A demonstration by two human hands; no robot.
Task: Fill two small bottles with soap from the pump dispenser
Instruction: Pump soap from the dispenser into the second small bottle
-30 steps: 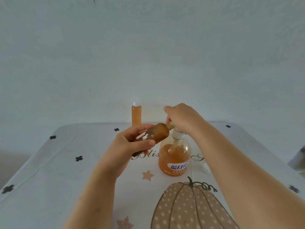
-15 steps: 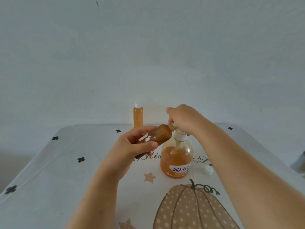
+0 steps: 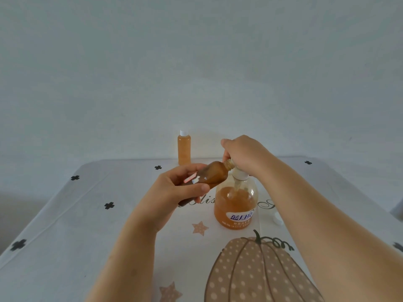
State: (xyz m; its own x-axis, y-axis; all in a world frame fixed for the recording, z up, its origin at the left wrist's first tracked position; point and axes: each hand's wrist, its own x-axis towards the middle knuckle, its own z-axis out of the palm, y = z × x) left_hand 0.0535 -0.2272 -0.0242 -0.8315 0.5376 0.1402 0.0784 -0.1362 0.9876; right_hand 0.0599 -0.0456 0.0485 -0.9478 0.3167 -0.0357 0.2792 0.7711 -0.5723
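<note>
Hardly anything has moved over the last second. Your left hand (image 3: 174, 190) grips the brown bottle (image 3: 209, 176) at the same slant, its neck tucked under your right hand (image 3: 244, 153). That hand sits in the same place, curled down over the pump head of the dispenser (image 3: 236, 205). Only the view has drifted a little.

The bottle is held in the air just left of the dispenser, mouth up and to the right, base low by your left palm. The spout is hidden under your right fingers, so whether it sits inside the mouth cannot be told. The glass is also too dark to show the soap level.

To do this step well, keep the mouth tight against the spout and press in slow, full strokes, letting the head rise each time. Steady the dispenser on the table (image 3: 87, 236) as you press, since a sideways push could tip it. Check the level often.

The far bottle (image 3: 184, 149) stands capped and looks full. A white cap (image 3: 277, 219) lies right of the dispenser, likely this bottle's.
</note>
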